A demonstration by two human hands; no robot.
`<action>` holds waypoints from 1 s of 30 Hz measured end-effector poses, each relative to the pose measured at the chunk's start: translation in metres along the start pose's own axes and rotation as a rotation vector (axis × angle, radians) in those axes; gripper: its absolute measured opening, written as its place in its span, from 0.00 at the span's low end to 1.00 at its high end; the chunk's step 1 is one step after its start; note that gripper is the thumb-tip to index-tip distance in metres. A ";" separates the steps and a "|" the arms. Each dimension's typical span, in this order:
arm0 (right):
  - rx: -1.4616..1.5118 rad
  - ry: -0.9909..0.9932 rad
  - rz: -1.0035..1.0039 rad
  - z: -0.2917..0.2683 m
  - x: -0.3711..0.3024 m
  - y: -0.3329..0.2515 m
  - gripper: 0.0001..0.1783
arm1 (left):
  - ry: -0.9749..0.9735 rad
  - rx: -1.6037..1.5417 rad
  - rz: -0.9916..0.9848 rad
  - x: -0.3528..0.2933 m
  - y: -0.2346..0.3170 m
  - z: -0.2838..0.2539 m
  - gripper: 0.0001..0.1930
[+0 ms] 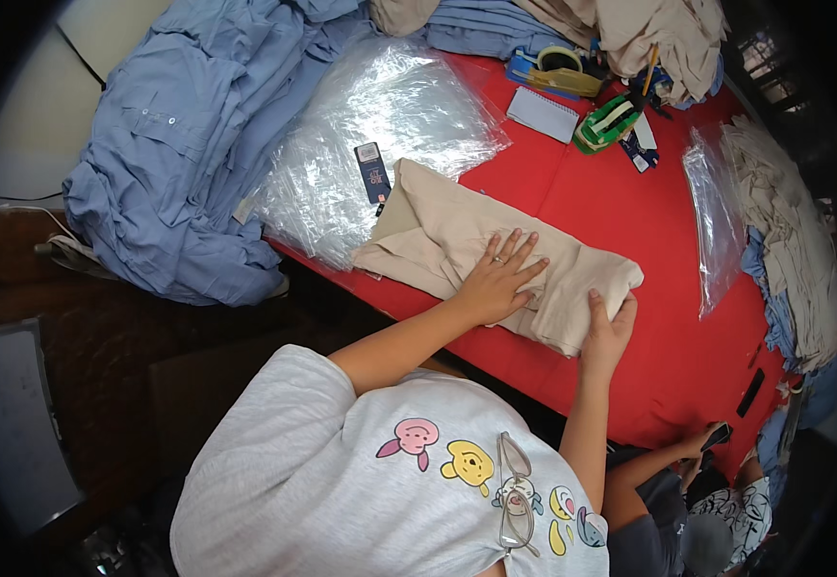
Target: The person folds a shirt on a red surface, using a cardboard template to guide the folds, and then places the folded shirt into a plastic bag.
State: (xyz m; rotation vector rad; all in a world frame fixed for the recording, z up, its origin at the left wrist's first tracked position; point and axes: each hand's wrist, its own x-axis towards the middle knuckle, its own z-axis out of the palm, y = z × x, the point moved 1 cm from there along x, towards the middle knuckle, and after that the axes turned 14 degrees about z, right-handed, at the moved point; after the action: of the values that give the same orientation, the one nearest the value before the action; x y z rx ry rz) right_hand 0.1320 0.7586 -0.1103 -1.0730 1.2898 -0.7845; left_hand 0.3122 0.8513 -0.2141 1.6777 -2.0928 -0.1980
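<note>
A folded beige garment (457, 216) lies across the red-covered table in front of me; its exact kind does not show in the folds. My left hand (500, 279) rests flat on its middle with fingers spread and a ring on one of them. At the garment's right end, my right hand (611, 325) grips the folded edge, thumb on top and the other fingers partly hidden. A dark hang tag (372, 173) lies on clear plastic bags (390, 96) just beyond the garment's left end.
Blue shirts (188, 135) are heaped at the left. Beige clothes (659, 38) pile up at the back and right. A tape dispenser (555, 72), a notepad (543, 113) and a green object (609, 123) stand on the red table (592, 192). Other people's arms (664, 462) reach in lower right.
</note>
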 end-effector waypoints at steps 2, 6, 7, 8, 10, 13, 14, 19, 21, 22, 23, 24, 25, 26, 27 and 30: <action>-0.065 -0.065 -0.074 0.050 -0.020 -0.022 0.24 | 0.007 -0.598 -0.156 0.001 -0.030 -0.007 0.36; -0.180 -0.304 -0.093 0.149 -0.048 -0.023 0.27 | 0.389 -1.725 -0.642 -0.033 -0.091 -0.075 0.44; -0.240 -0.372 -0.092 0.172 -0.054 -0.016 0.28 | 0.325 -1.762 -0.697 -0.051 -0.112 -0.095 0.45; -0.299 -0.441 -0.088 0.191 -0.057 -0.005 0.30 | 0.259 -1.796 -0.754 -0.069 -0.128 -0.110 0.46; -0.370 -0.722 0.146 0.216 -0.060 0.012 0.30 | 0.358 -1.767 -0.908 -0.098 -0.139 -0.125 0.40; -0.649 -0.730 -0.305 0.219 -0.057 0.047 0.29 | 0.301 -1.550 -0.912 -0.123 -0.152 -0.120 0.31; -0.686 -0.665 -0.400 0.215 -0.056 0.049 0.29 | 0.248 -1.454 -0.873 -0.129 -0.156 -0.114 0.28; -0.948 -0.393 -0.620 0.188 -0.043 0.047 0.29 | 0.257 -1.272 -0.875 -0.119 -0.159 -0.116 0.22; -1.042 -0.361 -0.588 0.182 -0.034 0.050 0.33 | 0.226 -1.117 -0.837 -0.113 -0.171 -0.118 0.20; -1.062 -0.311 -0.580 0.184 -0.031 0.052 0.35 | 0.247 -1.095 -0.825 -0.113 -0.178 -0.114 0.19; -1.080 -0.266 -0.575 0.187 -0.028 0.054 0.36 | 0.273 -1.070 -0.817 -0.116 -0.187 -0.109 0.19; -1.097 -0.221 -0.570 0.191 -0.025 0.057 0.38 | 0.299 -1.045 -0.809 -0.120 -0.194 -0.103 0.18; -1.142 -0.196 -0.538 0.191 -0.022 0.066 0.39 | 0.268 -0.949 -0.790 -0.114 -0.192 -0.111 0.18; -1.185 -0.181 -0.508 0.195 -0.023 0.076 0.40 | 0.300 -0.929 -0.791 -0.114 -0.190 -0.109 0.18; -1.227 -0.165 -0.476 0.197 -0.023 0.085 0.41 | 0.332 -0.908 -0.791 -0.114 -0.189 -0.108 0.18; -1.292 -0.126 -0.516 0.204 -0.024 0.091 0.42 | 0.343 -0.787 -0.797 -0.117 -0.191 -0.100 0.19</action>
State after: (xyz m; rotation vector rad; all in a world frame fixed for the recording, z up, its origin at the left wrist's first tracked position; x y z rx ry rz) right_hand 0.3193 0.8485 -0.1966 -2.5006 1.3971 -0.1275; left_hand 0.5438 0.9316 -0.2275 1.7350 -0.8199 -0.7887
